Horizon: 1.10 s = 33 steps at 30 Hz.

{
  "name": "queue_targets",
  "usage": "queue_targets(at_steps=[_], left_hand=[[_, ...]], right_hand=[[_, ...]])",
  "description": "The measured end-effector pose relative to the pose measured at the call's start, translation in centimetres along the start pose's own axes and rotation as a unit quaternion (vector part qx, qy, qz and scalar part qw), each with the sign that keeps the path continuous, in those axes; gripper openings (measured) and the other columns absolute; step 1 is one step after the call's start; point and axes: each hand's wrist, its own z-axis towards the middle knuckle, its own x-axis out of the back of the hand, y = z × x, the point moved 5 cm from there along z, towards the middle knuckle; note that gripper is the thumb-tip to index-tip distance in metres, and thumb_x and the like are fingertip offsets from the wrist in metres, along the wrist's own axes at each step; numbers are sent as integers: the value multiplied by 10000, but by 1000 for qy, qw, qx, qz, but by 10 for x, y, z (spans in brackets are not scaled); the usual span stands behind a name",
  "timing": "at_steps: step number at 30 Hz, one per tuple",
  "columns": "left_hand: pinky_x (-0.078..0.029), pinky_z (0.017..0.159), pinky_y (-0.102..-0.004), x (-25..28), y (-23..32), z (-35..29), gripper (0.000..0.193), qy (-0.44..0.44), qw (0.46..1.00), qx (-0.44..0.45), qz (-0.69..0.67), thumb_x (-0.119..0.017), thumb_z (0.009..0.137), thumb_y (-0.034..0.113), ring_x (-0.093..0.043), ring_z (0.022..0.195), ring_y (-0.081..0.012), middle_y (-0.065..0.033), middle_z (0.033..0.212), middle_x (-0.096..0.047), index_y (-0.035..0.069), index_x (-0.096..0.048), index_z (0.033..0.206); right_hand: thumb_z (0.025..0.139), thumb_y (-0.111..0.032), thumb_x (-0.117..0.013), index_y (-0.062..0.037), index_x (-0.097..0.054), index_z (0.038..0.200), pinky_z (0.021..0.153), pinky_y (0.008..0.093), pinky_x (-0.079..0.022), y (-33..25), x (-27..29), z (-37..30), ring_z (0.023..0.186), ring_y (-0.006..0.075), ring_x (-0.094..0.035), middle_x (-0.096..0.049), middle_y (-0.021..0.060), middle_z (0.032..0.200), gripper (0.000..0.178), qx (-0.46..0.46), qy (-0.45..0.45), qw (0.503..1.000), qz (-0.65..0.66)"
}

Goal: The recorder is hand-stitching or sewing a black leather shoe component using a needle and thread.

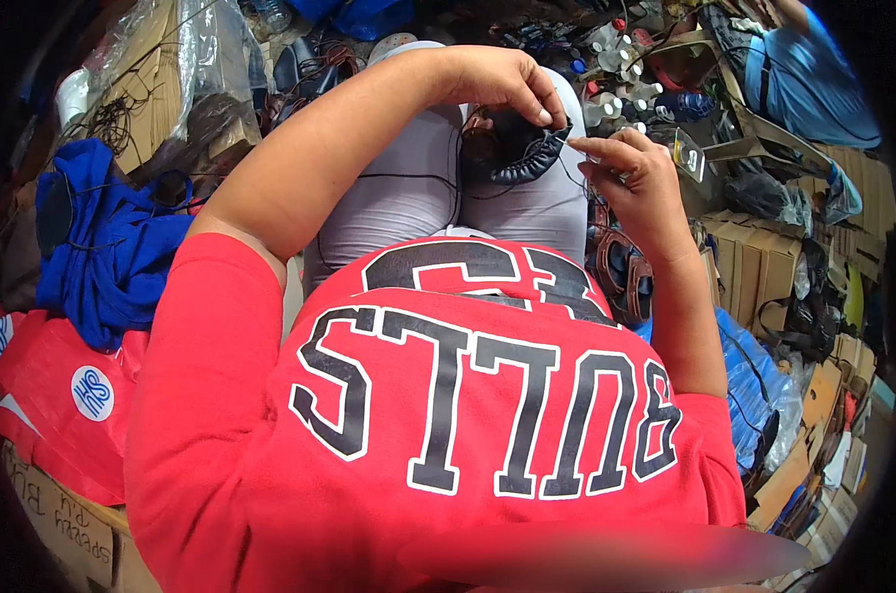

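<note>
A small black leather shoe with a gathered, stitched edge rests on my lap, over grey trousers. My left hand comes down over it from above and grips its upper rim with the fingertips. My right hand is just to the right of the shoe, fingers pinched on a thin needle or thread end close to the shoe's edge. A dark thread runs from the shoe across my thighs.
A blue cloth and red bags lie at the left. Brown sandals sit beside my right thigh. Cardboard boxes, white bottles and blue plastic bags crowd the right and far side.
</note>
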Motion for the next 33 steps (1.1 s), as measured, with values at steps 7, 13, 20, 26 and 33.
queue_targets(at_steps=[7,13,20,26,33], left_hand=[[-415,1009,-277,0,0,9,349,-35,998,28,46,-717,864,188,-608,1077,-145,-62,1101,-701,29,-689,1173],[-412,990,-285,-2,-4,13,390,-71,995,26,71,-721,855,201,-586,1092,-152,-57,1137,-688,53,-675,1213],[-423,902,-254,-1,-7,14,397,-65,996,58,35,-734,825,200,-584,999,-105,-21,1066,-698,57,-689,1193],[-429,869,-228,-1,-13,10,380,-52,997,35,-47,-733,816,184,-595,963,-104,-24,1057,-705,30,-698,1162],[-454,848,-209,2,-13,8,377,-77,995,10,-60,-696,798,108,-609,1006,-107,-54,1115,-700,18,-695,1164]], right_hand=[[812,-95,-746,-112,-756,1037,689,249,-439,33,-9,9,731,93,-550,-563,5,808,226,-72,-64,986,135],[836,-91,-723,-64,-745,1044,757,247,-440,63,-18,16,868,94,-547,-599,-2,911,210,-129,-155,938,283],[843,-57,-703,-56,-735,1059,815,243,-431,60,-11,26,891,95,-533,-564,-11,911,219,-95,-181,955,214],[813,-15,-717,-61,-745,1029,741,230,-427,42,-4,21,858,74,-522,-538,-25,843,223,-75,-157,974,146],[756,26,-724,-50,-742,1020,701,239,-435,20,0,10,750,98,-539,-577,9,788,275,-44,-92,991,85]])
